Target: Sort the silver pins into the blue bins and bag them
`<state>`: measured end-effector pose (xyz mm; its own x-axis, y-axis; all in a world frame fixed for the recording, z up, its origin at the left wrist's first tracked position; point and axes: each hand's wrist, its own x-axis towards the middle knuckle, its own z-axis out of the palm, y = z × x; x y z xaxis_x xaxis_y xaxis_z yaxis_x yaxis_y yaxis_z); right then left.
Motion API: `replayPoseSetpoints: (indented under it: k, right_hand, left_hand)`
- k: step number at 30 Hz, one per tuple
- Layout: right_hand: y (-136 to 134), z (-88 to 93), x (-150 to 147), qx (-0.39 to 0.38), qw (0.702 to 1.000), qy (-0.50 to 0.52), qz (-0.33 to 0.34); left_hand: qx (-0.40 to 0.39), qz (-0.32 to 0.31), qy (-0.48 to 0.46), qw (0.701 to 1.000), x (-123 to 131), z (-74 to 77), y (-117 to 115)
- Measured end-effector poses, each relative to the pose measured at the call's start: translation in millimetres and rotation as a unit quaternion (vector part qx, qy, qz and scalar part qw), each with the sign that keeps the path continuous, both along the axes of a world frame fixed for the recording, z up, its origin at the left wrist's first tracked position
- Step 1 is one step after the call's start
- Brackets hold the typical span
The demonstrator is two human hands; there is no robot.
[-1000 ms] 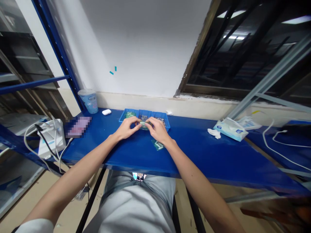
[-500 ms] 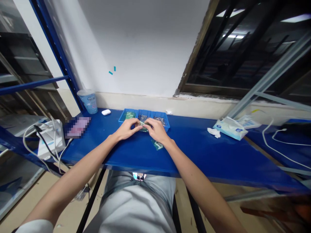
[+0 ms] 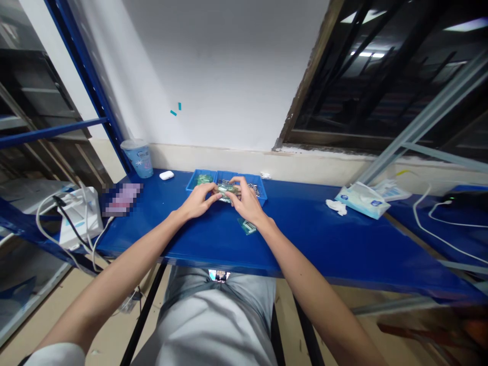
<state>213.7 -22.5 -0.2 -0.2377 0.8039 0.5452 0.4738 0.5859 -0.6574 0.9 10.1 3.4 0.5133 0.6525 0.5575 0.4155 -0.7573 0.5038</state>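
Observation:
Between my two hands is a small clear green-tinted plastic packet (image 3: pixel 226 191) with pale, shiny pieces in it. My left hand (image 3: pixel 200 200) pinches its left side between thumb and fingers. On the other side my right hand (image 3: pixel 246 200) has thumb and fingers closed on it too. Just behind them stands a blue divided tray (image 3: pixel 263 184); green packets (image 3: pixel 204 179) fill its left compartment, and small metal parts (image 3: pixel 253 188) lie in the others. Another green packet (image 3: pixel 247 226) lies flat on the table below my right wrist.
On the blue table (image 3: pixel 305 239) a cup (image 3: pixel 138 158) and a white case (image 3: pixel 166 175) stand at back left. A white power strip (image 3: pixel 81 218) with cables sits far left. At right are a tissue pack (image 3: pixel 362 200) and a crumpled tissue (image 3: pixel 336 207).
The packet between my hands has turned up and shows more of its face. My right fingers have lifted and spread a little; the left hand is nearly still.

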Motion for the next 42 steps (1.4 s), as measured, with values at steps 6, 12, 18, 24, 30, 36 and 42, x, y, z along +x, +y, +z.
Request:
replayPoseSetpoints:
  k: [6, 12, 18, 24, 30, 36, 42]
  right_hand:
    - [1, 4.1, 4, 0.054, 0.996, -0.007, -0.070]
    - [1, 6.1, 7, 0.081, 0.992, -0.013, -0.098]
    - [-3, 12.5, 14, 0.068, 0.991, -0.061, -0.097]
    - [-10, 33.8, 41, -0.063, 0.995, -0.075, -0.014]
    - [-8, 36.1, 72, -0.336, 0.921, -0.143, 0.136]
    - [4, 14.3, 76, -0.342, 0.909, -0.192, 0.141]
    - [0, 21.0, 62, -0.324, 0.904, -0.222, 0.167]
  left_hand:
    - [0.046, 0.130, -0.087, 0.987, -10, 2.6, 18]
    - [0.047, 0.198, -0.078, 0.976, -33, 3.8, 46]
    - [0.017, 0.254, 0.001, 0.967, -57, -12.4, 58]
    - [0.049, 0.277, 0.015, 0.959, -56, -11.6, 49]
    - [0.068, 0.156, 0.092, 0.981, -38, -2.9, 34]
    - [0.075, 0.153, 0.119, 0.978, -32, -3.4, 32]
    - [0.104, 0.153, 0.154, 0.971, -29, -1.8, 26]
